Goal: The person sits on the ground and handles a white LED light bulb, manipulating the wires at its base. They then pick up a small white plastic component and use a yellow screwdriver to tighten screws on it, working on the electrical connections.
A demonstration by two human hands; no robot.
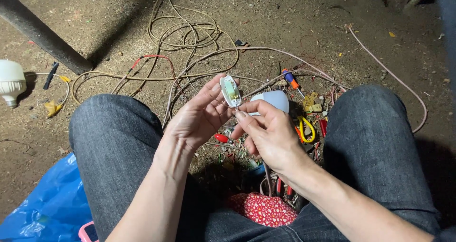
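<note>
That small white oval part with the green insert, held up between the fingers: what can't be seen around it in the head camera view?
- Small white oval part: its back, covered by the left hand.
- Pale blue-white bulb dome: its lower half, behind the right hand.
- Red flowered cloth: partly hidden by the forearms.
- Blue plastic bag: cut off by the frame's lower left edge.
- Small tools between the knees: too cluttered and dim to tell apart.
</note>
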